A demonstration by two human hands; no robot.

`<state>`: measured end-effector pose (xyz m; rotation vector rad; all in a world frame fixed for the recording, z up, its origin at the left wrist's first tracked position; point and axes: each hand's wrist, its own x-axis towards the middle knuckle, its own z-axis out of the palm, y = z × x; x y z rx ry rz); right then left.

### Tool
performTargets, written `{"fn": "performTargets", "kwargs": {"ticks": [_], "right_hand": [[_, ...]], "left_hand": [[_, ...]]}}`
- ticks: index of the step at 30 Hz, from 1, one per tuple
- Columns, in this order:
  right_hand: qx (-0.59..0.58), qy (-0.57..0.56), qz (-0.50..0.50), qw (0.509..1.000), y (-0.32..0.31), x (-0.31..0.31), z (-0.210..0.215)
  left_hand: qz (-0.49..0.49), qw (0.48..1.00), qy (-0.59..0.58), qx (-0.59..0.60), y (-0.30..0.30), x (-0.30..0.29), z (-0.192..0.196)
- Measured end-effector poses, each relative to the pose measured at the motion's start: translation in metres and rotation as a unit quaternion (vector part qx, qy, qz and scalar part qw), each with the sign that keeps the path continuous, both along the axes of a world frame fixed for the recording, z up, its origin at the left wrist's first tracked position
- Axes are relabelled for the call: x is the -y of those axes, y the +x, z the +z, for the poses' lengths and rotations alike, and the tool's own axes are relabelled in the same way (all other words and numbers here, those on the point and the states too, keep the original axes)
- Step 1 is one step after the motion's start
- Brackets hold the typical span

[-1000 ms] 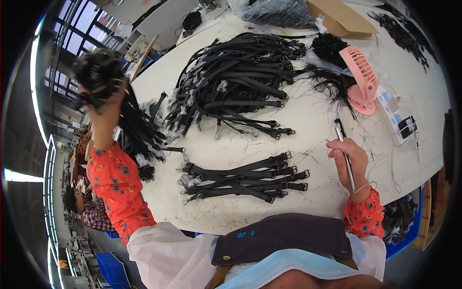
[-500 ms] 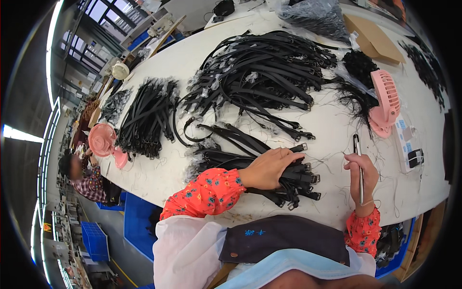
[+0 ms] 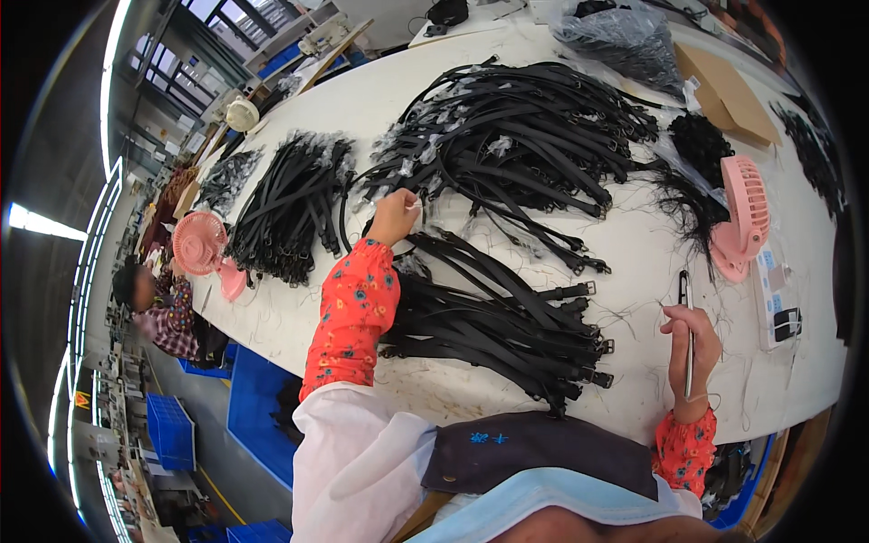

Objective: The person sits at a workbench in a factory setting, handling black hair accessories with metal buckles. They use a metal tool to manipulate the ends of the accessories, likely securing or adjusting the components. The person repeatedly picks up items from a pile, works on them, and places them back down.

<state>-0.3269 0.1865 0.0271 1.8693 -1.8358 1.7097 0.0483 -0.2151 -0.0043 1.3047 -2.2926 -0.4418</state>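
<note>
My left hand (image 3: 396, 217) is reached out at the edge of the large far pile of black buckled straps (image 3: 507, 136). Its fingers are pinched together near the plastic-wrapped strap ends; what they hold, if anything, is too small to make out. In my right hand (image 3: 692, 348) is a slim silver tool with a dark tip (image 3: 690, 330), held upright like a pen over the white table. Between my hands, nearer to me, lies a bundle of black straps (image 3: 489, 317), buckles toward the right, untouched by either hand.
Another strap bundle (image 3: 294, 208) lies at the left beside a pink fan (image 3: 201, 244). At the right stand a second pink fan (image 3: 744, 217), a white power strip (image 3: 772, 294) and a cardboard box (image 3: 724, 90). Loose black threads litter the white table (image 3: 625, 380). A co-worker (image 3: 163, 308) sits far left.
My left hand has let go of the near bundle's buckle end and moved up and left to the far pile. My right hand still holds the slim tool. The view has shifted slightly.
</note>
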Motion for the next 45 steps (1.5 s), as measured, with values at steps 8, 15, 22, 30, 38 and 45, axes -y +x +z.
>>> {"fn": "performTargets", "kwargs": {"ticks": [8,15,22,30,38,45], "right_hand": [[-0.007,0.014,-0.006,1.000,0.001,-0.001,-0.001],[-0.009,0.007,-0.009,1.000,0.002,0.000,0.000],[-0.001,0.014,-0.008,1.000,0.002,-0.003,-0.001],[0.014,0.026,-0.007,1.000,0.002,-0.004,-0.002],[0.037,-0.004,-0.002,0.999,-0.005,-0.002,-0.019],[0.049,0.036,-0.044,0.997,-0.005,0.000,-0.022]], "left_hand": [[0.039,0.990,0.056,0.125,-0.011,0.023,-0.027],[-0.009,0.998,-0.007,0.058,0.007,0.013,0.017],[-0.142,0.778,0.151,-0.593,0.041,-0.039,0.145],[-0.002,0.819,-0.213,-0.534,0.096,-0.069,0.240],[0.196,0.940,-0.278,0.014,0.078,0.010,0.164],[0.250,0.942,-0.150,0.165,0.095,0.125,-0.001]]}}
